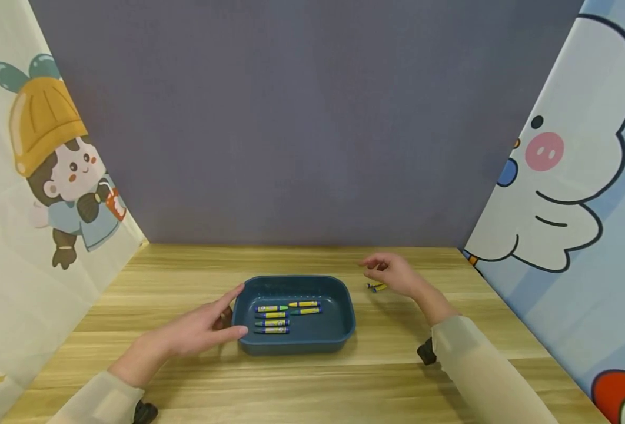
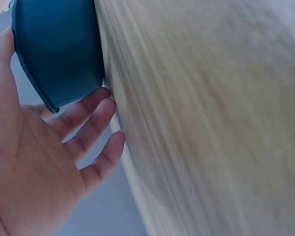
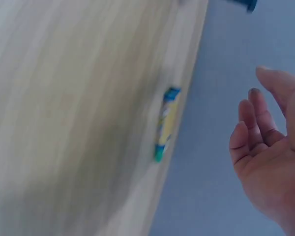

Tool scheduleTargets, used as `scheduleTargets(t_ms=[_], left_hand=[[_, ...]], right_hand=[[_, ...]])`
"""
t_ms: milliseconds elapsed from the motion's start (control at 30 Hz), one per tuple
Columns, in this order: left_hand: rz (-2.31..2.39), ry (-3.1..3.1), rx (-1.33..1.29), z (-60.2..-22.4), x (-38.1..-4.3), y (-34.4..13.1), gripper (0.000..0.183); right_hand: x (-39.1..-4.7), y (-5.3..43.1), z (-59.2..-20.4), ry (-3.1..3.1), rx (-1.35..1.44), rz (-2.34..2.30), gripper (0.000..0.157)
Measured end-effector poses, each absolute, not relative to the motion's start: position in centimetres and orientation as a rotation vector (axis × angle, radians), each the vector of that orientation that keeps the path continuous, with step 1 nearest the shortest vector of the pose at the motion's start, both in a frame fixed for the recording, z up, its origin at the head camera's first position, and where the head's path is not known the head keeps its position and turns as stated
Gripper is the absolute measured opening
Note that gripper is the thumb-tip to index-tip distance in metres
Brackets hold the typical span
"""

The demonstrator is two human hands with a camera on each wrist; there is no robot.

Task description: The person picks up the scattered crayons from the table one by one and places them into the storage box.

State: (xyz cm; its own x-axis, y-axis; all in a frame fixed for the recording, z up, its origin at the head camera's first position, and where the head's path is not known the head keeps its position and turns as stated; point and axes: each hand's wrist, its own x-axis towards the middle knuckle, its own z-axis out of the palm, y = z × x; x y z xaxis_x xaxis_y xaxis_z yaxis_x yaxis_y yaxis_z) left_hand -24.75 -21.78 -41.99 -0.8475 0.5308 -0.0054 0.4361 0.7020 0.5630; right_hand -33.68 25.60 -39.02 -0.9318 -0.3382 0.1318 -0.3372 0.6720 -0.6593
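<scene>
A dark blue plastic tub (image 1: 304, 347) stands on the table with several yellow-and-blue wrapped crayons (image 1: 272, 323) inside, laid in two side-by-side groups. My left hand (image 1: 198, 330) holds the tub's left end, thumb over the rim and index finger at the far corner. In the left wrist view, the other fingers (image 2: 91, 130) of that hand bend loosely beside the tub wall. To the right of the tub, my right hand (image 1: 394, 275) hovers over two crayons (image 1: 379, 288), its fingers loosely bent and holding nothing. The right wrist view shows a green-tipped crayon (image 3: 167, 123) on the wood, apart from the palm.
The wood-grain table (image 1: 270, 388) reaches back to a grey upright panel (image 1: 302, 129). Printed cartoon sheets flank it, one at the left (image 1: 5, 206) and another at the right (image 1: 582, 171).
</scene>
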Motion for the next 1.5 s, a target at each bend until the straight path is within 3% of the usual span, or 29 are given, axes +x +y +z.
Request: scheduleTargets(t_ms=[533, 1500], left_hand=[[0.831, 2.753, 0.792, -42.0, -24.8, -21.8, 0.094], [0.846, 2.742, 0.763, -42.3, -24.9, -21.9, 0.094]], right_hand=[[-35.0, 31.6, -42.3, 2.87, -0.47, -0.971, 0.024], [-34.7, 31.6, -42.6, 2.788, -0.428, -0.94, 0.017]])
